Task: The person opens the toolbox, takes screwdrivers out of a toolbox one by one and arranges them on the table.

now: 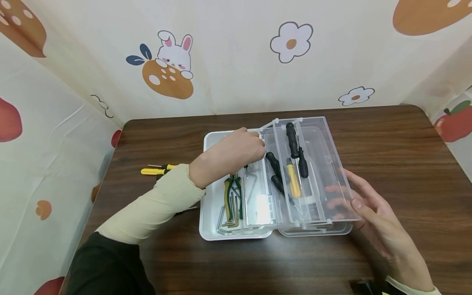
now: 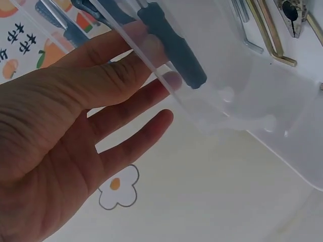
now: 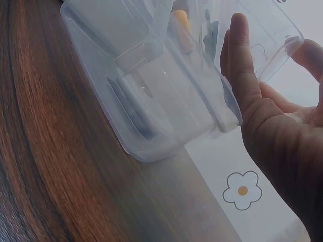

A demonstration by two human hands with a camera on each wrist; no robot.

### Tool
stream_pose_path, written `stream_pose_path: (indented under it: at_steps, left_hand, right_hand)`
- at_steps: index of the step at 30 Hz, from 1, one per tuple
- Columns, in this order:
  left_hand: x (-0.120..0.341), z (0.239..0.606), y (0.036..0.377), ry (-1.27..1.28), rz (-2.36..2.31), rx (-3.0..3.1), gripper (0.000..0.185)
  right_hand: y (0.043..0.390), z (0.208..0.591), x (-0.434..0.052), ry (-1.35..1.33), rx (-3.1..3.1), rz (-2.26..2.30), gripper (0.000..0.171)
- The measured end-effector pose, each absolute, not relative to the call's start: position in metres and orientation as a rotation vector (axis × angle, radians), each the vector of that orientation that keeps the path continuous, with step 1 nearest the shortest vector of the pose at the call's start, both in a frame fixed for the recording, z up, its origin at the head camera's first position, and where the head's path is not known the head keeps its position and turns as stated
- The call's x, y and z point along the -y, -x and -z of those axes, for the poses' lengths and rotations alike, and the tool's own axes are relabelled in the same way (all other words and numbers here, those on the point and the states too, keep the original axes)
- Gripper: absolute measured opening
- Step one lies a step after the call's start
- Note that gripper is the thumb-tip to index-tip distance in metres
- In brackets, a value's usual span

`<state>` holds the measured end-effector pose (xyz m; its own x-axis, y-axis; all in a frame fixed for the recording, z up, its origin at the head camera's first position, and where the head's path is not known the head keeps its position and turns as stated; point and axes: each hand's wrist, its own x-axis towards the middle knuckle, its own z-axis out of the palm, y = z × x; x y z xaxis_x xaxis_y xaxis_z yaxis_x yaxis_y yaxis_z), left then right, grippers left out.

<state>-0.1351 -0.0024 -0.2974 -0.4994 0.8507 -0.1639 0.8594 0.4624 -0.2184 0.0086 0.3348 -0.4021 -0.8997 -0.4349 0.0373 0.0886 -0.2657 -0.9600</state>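
A white plastic box (image 1: 212, 229) stands mid-table, with green-and-yellow pliers (image 1: 228, 200) and several hex keys (image 1: 232, 215) in it. Above and right of it is a clear divided tray (image 1: 318, 172), raised on hinged arms. Inside lie black-handled screwdrivers (image 1: 291, 139) and a yellow-handled screwdriver (image 1: 293, 180). My left hand (image 1: 236, 151) pinches clear plastic at the far side; in the left wrist view its fingers (image 2: 136, 106) meet the wall beside a dark handle (image 2: 174, 48). My right hand (image 1: 372, 217) grips the tray's right edge, fingers showing through the plastic.
Yellow-handled tools (image 1: 153, 171) lie on the brown table (image 1: 391, 147) left of the box, partly behind the left sleeve. Under the raised tray sits another clear compartment (image 1: 317, 232). A dark object (image 1: 363, 287) is at the near edge. Patterned cloth (image 1: 236, 61) hangs behind the table.
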Motion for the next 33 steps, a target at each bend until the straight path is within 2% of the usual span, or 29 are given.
stream_pose_path:
  at_steps: [14,21,29,33]
  left_hand:
    - [0.0074,0.3021,0.1388,-1.553,0.317,-2.643,0.033]
    - [0.0081,0.3027,0.1378,-1.505,0.268,-2.632,0.025]
    - [0.0090,0.3010,0.1325,-1.495,0.271,-2.590,0.032]
    - [0.0106,0.2985,0.1299,-1.465,0.239,-2.582,0.026]
  right_hand:
    - [-0.0065,0.4084,-0.3358,0.514,-1.567,2.288,0.062]
    - [-0.0046,0.4109,-0.3349,0.589,-1.442,2.348,0.063]
    - [-0.0047,0.4113,-0.3345,0.606,-1.428,2.353,0.063]
    - [-0.0045,0.4113,-0.3344,0.611,-1.429,2.356,0.063]
